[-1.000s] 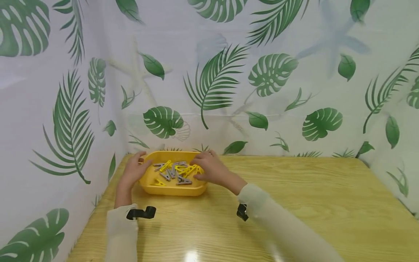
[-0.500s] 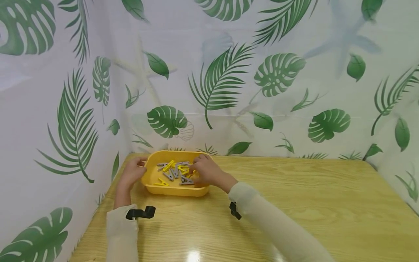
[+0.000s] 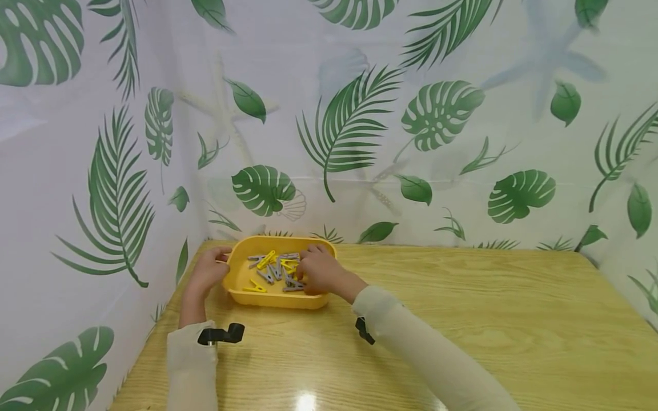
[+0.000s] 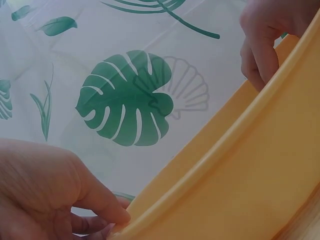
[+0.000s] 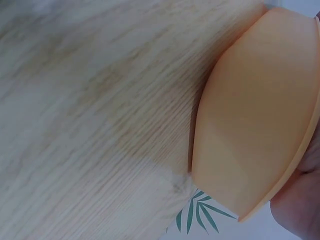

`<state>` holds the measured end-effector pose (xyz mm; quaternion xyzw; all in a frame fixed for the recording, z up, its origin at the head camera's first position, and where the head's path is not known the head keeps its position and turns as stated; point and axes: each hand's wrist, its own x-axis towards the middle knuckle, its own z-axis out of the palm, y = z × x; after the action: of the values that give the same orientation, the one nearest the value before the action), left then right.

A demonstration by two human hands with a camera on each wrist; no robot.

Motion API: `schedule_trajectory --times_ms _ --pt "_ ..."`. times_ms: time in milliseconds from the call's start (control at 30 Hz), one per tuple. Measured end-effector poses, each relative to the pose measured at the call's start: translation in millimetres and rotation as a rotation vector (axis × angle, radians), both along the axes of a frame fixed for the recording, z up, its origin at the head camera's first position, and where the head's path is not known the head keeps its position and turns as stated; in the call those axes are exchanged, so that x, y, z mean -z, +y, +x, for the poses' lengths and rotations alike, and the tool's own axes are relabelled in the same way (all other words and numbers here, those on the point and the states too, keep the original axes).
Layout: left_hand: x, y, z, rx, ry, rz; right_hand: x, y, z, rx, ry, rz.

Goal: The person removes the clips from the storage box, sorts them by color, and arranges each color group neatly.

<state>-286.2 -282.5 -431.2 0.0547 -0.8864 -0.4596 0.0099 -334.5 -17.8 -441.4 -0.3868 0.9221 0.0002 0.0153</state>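
1. We find the tray point(image 3: 277, 299) at the far left corner of the table point(image 3: 462, 319), near the leaf-print curtain point(image 3: 360, 114). Grey and yellow pegs point(image 3: 275, 268) lie loose in it.
2. Our left hand point(image 3: 208, 273) grips the tray's left rim, fingers curled over the edge (the left wrist view shows the thumb pressed against the lip). We judge this hold adequate to steady the tray.
3. Our right hand point(image 3: 316, 269) reaches over the right rim into the pegs, fingers bent down among them. We cannot tell whether they have clamped on a peg; the knuckles hide the tips.
4. Advice: pinch one peg only, by its long sides, and lift straight up so that neighbours do not snag.
5. Advice: keep the left hand pressing down, since the tray looks light.
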Motion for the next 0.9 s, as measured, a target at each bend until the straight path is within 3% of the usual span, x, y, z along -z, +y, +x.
schedule_trajectory --times_ms 367,900 --pt "0.3 -1.1 -1.0 -0.013 -0.024 0.006 6.8 -3.4 -3.0 -0.016 0.026 0.026" --pt "0.5 -1.1 -1.2 -0.021 -0.056 -0.006 3.0 -9.2 -0.2 -0.034 0.023 0.088"
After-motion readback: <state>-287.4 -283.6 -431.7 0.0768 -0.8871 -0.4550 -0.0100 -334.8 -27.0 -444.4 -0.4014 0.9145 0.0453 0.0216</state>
